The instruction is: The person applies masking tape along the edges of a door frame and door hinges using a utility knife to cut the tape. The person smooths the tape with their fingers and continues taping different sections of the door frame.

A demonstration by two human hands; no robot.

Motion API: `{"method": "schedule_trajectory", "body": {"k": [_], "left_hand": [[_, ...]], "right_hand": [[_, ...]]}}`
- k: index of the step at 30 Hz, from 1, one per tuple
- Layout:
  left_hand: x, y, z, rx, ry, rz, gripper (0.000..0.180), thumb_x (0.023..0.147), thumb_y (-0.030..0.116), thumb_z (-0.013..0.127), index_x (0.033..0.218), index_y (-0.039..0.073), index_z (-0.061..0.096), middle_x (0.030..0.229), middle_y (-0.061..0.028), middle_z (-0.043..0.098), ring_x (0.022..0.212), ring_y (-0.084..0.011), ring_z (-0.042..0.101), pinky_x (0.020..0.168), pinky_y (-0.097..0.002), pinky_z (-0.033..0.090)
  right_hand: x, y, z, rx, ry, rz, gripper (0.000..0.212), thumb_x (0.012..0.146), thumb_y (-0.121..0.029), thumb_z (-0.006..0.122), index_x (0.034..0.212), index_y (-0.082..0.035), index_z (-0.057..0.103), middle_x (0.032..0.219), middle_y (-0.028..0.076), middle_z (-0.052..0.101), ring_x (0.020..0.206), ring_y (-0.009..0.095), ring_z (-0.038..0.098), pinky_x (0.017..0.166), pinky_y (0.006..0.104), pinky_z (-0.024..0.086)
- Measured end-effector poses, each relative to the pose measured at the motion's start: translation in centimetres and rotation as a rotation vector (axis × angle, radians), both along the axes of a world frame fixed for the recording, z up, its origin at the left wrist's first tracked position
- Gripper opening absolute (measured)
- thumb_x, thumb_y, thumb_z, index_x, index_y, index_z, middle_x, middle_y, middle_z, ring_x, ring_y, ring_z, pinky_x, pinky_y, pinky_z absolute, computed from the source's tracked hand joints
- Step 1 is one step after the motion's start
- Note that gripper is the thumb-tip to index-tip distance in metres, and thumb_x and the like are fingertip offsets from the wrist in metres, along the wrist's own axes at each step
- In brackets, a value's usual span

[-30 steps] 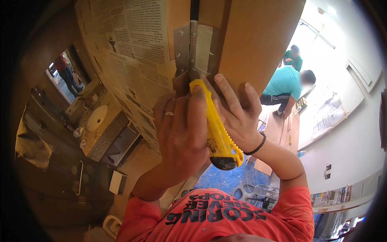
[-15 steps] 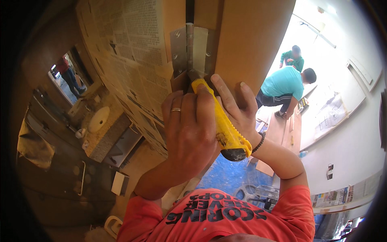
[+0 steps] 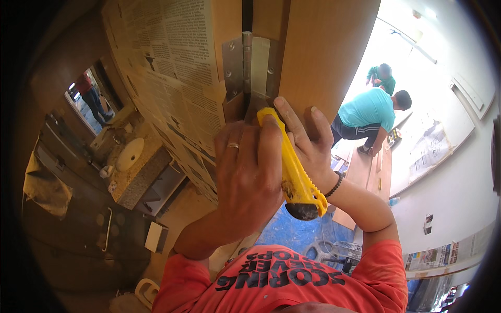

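Note:
My left hand (image 3: 248, 169), with a ring on one finger, is wrapped round a yellow utility knife (image 3: 298, 172) with a black butt end. The knife tilts up toward a metal hinge (image 3: 247, 62), and its blade end is at the gap just below the hinge. Beside the knife, my right hand (image 3: 309, 140) has its fingers stretched up against the wooden frame (image 3: 326, 57). A dark beaded bracelet circles that wrist. Part of my right palm and thumb is hidden behind the knife. Pale tape or paper lies along the hinge's right leaf.
Newspaper (image 3: 172, 88) covers the door panel on the left. Behind it are a stone counter with an oval basin (image 3: 130, 155) and a mirror (image 3: 88, 99). Two people, one in a turquoise shirt (image 3: 368, 113), work by wooden boards (image 3: 360, 182) at right. Blue sheeting (image 3: 292, 229) covers the floor.
My left hand and the knife have slid slightly downward, away from the hinge. My right hand stays almost where it was against the frame.

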State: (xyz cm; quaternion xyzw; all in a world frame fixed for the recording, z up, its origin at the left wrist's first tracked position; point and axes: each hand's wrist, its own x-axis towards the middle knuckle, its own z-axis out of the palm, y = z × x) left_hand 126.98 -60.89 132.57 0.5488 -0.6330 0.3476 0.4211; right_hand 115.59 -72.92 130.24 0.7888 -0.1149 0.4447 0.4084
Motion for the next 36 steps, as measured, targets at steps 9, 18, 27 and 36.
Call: {"method": "schedule_trajectory", "body": {"k": [9,18,27,36], "left_hand": [[0.9,0.9,-0.6,0.011,0.071,-0.136,0.047,0.092,0.007,0.077,0.133,-0.010,0.060,0.107,-0.0216,0.067,0.097,-0.0384,0.068,0.101,-0.0521,0.053],[6.2,5.4,-5.7,-0.243,0.058,-0.192,0.048,0.113,0.025,0.057,0.148,-0.007,0.050,0.127,-0.0307,0.067,0.106,-0.0382,0.073,0.096,-0.0520,0.062],[3.3,0.9,-10.7,-0.320,0.258,-0.197,0.042,0.104,0.015,0.074,0.141,0.003,0.060,0.140,-0.0249,0.052,0.126,-0.0440,0.065,0.106,-0.0521,0.057],[2.8,-1.2,-11.0,-0.376,0.303,-0.224,0.062,0.076,-0.006,0.096,0.128,0.005,0.065,0.135,-0.0226,0.056,0.118,-0.0398,0.067,0.098,-0.0473,0.058]], "right_hand": [[-0.1,0.1,-0.5,0.039,0.051,-0.005,0.037,0.094,-0.025,0.061,0.127,-0.013,0.073,0.143,0.004,0.069,0.155,0.018,0.047,0.128,0.0543,0.032],[0.4,1.9,1.6,0.090,0.112,-0.073,0.060,0.091,-0.031,0.074,0.148,-0.016,0.067,0.154,0.002,0.065,0.145,0.022,0.054,0.121,0.0526,0.033],[2.2,2.1,10.2,0.024,0.000,-0.077,0.041,0.081,-0.017,0.078,0.121,-0.009,0.078,0.135,0.005,0.072,0.131,0.029,0.063,0.114,0.0516,0.042],[3.6,2.9,12.6,0.145,0.038,-0.151,0.053,0.072,-0.019,0.083,0.122,-0.003,0.073,0.140,0.014,0.055,0.147,0.035,0.043,0.132,0.0688,0.010]]}}
